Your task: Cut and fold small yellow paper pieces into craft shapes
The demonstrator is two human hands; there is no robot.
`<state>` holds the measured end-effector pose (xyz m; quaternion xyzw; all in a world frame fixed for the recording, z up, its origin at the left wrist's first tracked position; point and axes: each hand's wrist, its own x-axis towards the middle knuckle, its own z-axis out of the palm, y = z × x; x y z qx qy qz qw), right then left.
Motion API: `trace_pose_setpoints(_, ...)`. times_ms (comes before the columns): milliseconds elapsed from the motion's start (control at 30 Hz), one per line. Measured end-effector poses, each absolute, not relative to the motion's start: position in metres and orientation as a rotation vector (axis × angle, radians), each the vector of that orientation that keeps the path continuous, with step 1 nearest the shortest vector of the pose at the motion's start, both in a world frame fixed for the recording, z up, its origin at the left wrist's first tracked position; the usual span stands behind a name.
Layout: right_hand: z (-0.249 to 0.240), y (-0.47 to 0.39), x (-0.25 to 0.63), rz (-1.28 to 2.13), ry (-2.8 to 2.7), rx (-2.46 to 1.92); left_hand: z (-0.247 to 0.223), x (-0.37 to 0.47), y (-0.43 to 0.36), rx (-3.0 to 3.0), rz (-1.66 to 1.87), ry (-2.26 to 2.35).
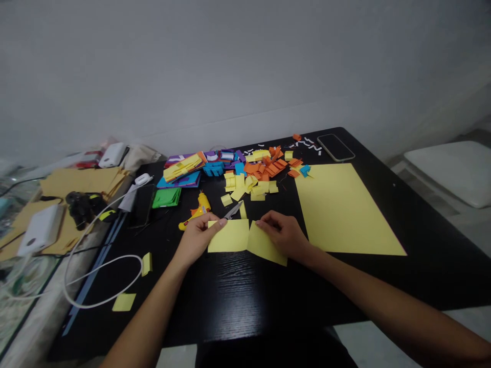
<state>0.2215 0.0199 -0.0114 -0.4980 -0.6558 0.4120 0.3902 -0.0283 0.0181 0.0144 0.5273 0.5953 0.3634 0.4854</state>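
Note:
My left hand (199,235) pinches the left end of a yellow paper piece (232,237) between thumb and fingers. Just beyond that thumb lie scissors (233,210), blades pointing away to the right; their handles are hidden. My right hand (284,235) is closed on a second yellow paper piece (267,246), which slants down to the right under the fingers. The two pieces meet or nearly meet at their inner edges. Left of the scissors rests a yellow glue gun (197,209). A large yellow sheet (345,209) lies flat to the right.
Folded yellow pieces (249,186), orange pieces (268,166) and white scraps (307,145) lie at the back, near a phone (336,147). Green paper (166,198) and stacked coloured strips (184,168) sit further left. A white cable (103,304) loops over the table's left side.

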Motion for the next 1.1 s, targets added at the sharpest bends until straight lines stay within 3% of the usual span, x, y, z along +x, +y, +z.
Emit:
trace_pose_setpoints(500,-0.013,0.027,0.225,0.917,-1.645,-1.382,0.0,-0.035,0.022,1.459,1.079,1.665)
trace_pose_setpoints(633,-0.018,0.031,0.229,0.757,-1.707,-1.444,0.004,-0.035,0.024,1.406,1.142,1.712)
trace_pose_setpoints(800,-0.016,0.025,0.229,0.322,-1.801,-1.321,0.012,-0.021,0.017,1.31,1.061,1.566)
trace_pose_setpoints(867,-0.011,0.019,0.227,0.483,-1.855,-1.1,0.012,-0.015,0.012,1.305,1.004,1.513)
trace_pose_setpoints(933,-0.008,0.013,0.224,0.86,-1.789,-0.944,0.009,-0.011,0.007,1.311,0.983,1.487)
trace_pose_setpoints(1033,-0.007,0.009,0.219,1.44,-1.486,-0.883,0.002,-0.009,0.001,1.38,0.998,1.482)
trace_pose_setpoints(1100,-0.009,0.009,0.216,1.63,-1.327,-0.91,0.0,-0.009,-0.001,1.42,1.006,1.485)
